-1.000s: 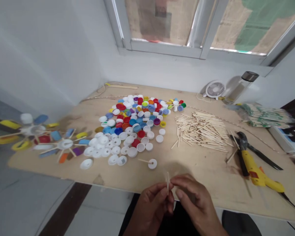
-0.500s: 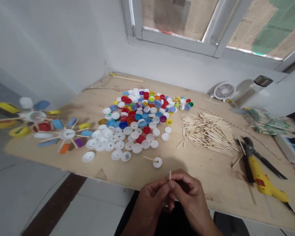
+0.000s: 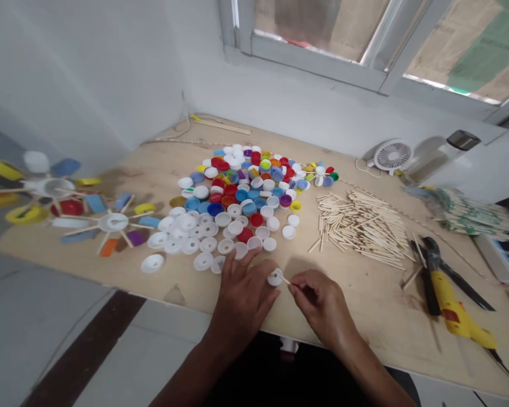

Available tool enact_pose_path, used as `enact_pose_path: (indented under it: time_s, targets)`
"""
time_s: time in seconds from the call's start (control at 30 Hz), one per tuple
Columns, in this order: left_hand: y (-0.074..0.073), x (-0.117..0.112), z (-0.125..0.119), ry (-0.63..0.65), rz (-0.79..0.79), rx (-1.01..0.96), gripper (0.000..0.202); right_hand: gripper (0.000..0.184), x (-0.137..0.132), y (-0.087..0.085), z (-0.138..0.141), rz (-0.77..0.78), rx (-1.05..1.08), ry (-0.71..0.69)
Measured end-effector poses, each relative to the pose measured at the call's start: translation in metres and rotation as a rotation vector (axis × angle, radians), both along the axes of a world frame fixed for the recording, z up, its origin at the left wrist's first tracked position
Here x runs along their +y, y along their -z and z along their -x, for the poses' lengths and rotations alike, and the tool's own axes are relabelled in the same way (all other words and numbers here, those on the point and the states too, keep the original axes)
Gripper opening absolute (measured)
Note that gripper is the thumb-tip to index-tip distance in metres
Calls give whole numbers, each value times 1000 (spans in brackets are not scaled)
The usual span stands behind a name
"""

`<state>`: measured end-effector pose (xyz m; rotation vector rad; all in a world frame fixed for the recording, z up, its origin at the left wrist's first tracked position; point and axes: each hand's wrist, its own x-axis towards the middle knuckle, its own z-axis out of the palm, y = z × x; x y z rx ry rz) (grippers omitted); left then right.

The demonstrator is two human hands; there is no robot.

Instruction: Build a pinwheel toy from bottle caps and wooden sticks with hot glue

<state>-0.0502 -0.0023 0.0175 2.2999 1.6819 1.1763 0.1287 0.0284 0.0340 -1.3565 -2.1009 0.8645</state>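
A small white bottle cap [image 3: 275, 277] with a hole in its middle lies near the table's front edge. My left hand [image 3: 246, 288] steadies it from the left, index finger and thumb at its rim, the other fingers spread over the table. The stick that points left from this cap is mostly hidden by that hand. Between the thumb and fingertips of my right hand [image 3: 318, 299] is a short wooden stick [image 3: 285, 280], its far end at the cap's right side. A heap of colourful bottle caps [image 3: 233, 198] lies just beyond my left hand.
A pile of short wooden sticks [image 3: 365, 229] lies to the right, near a yellow glue gun [image 3: 449, 305] and black-handled cutters [image 3: 431, 254]. Wheel-like pieces of caps and sticks [image 3: 112, 222] stand at left. A small fan [image 3: 391, 155] and bottle [image 3: 445, 158] are at the back.
My hands were together at the table edge with a stick. They have parted and moved forward: the left to the white cap, the right bringing the stick to the cap's right side.
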Motion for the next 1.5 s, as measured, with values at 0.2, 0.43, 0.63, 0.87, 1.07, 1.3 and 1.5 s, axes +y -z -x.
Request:
enact_pose_path:
  time_s: [0.2, 0.43, 0.63, 0.87, 1.07, 1.3, 1.5]
  targets:
    - [2, 2, -6, -1, -4, -28, 21, 16, 3, -1, 0, -37, -62, -39]
    - [4, 3, -5, -13, 12, -35, 21, 18, 5, -3, -1, -55, -122, -74]
    - [3, 3, -6, -17, -6, -31, 20, 18, 5, -3, 1, -65, -165, -77]
    - [2, 2, -5, -15, 25, 4, 20, 18, 6, -3, 2, -81, -206, -86]
    - [3, 3, -5, -9, -10, -4, 18, 16, 5, -2, 3, -103, -240, -88]
    - [2, 3, -4, -1, 5, 26, 17, 16, 6, -3, 5, -114, -273, -86]
    - [4, 1, -4, -8, 4, 64, 20, 14, 6, -2, 5, -121, -285, -70]
